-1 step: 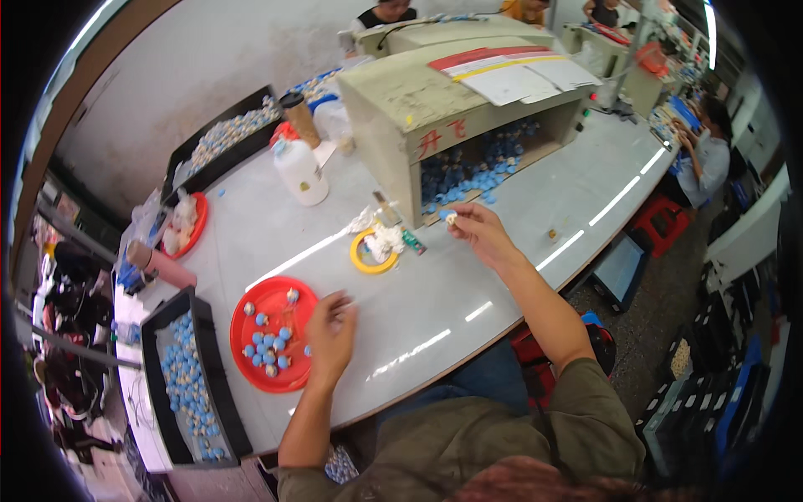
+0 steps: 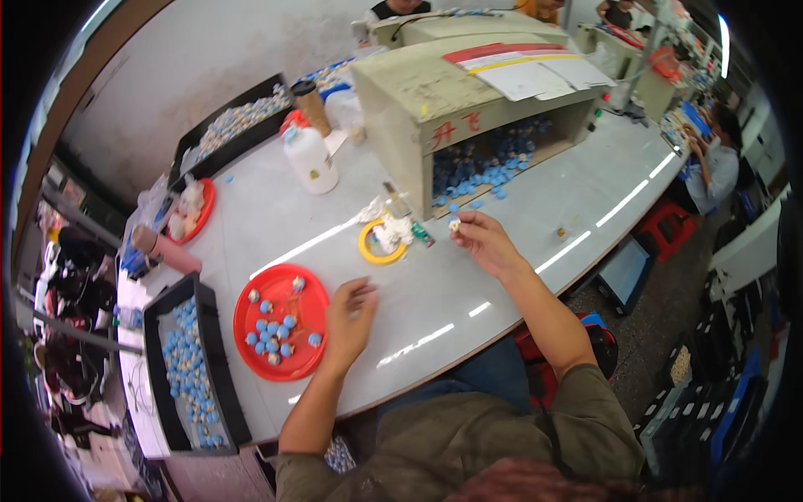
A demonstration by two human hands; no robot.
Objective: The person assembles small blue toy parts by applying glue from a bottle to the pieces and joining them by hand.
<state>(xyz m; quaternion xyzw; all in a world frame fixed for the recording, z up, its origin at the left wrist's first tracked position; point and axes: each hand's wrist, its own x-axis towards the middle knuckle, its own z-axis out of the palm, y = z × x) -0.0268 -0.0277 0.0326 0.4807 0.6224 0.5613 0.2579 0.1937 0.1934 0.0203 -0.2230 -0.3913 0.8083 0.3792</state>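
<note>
Between the thumb and fingers of my right hand (image 2: 485,243) is a small blue-and-cream ball-shaped piece (image 2: 454,225). That hand is over the table, just in front of the open mouth of a cream metal box (image 2: 393,109). Many blue pieces (image 2: 489,177) lie inside the box, and a few sit at its front edge. My left hand (image 2: 350,318) hovers by the right rim of a round red plate (image 2: 305,289), its fingers loosely bent and apart, with nothing visible in them. Several blue balls with cream parts (image 2: 272,333) rest on the plate.
Left of the plate stands a black tray (image 2: 219,376) of similar pieces; another black tray (image 2: 180,155) is at the back. A yellow tape roll (image 2: 365,248) with crumpled white material lies mid-table. Behind it are a white bottle (image 2: 311,166) and a brown cup (image 2: 313,110).
My left hand has shifted a little to the right, away from the plate, uncovering a blue ball near its rim. My right hand keeps hold of the small piece. The whole view has shifted slightly.
</note>
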